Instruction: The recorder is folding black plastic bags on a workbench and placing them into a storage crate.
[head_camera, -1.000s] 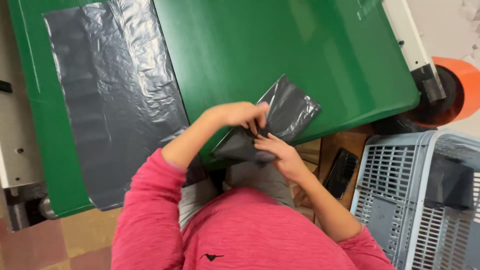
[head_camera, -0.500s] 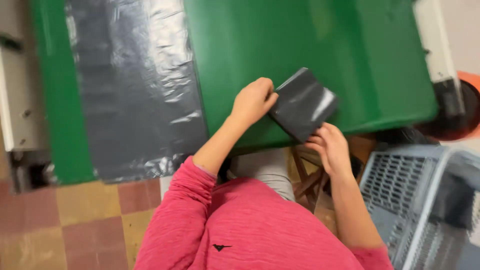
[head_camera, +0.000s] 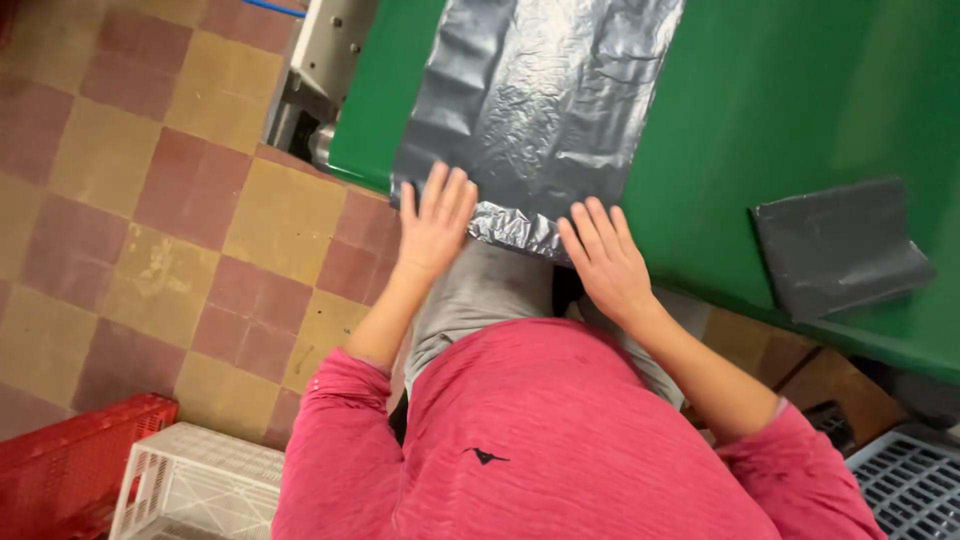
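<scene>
Both hands have left the small folded grey bag (head_camera: 838, 246), which a second ago was being pressed between them and now lies alone on the green table (head_camera: 780, 100) at right of frame. The left hand (head_camera: 435, 222) and right hand (head_camera: 603, 258), fingers spread and gripping nothing, now rest at the near edge of the flat grey plastic sheet (head_camera: 540, 95) at upper centre. Judgement: one fold is finished and the next sheet is being taken up.

Table (head_camera: 780, 90): unfolded plastic bag (head_camera: 540, 110) lies flat on it, near edge overhanging toward the person; folded bag (head_camera: 838, 245) lies on the table to the right, well apart. Left hand (head_camera: 435, 225) and right hand (head_camera: 605, 262) rest flat at the unfolded bag's near edge, side by side. Floor (head_camera: 150, 200) left of the table; two crates (head_camera: 120, 470) on it, nearer the person, the wire one right of the other.
</scene>
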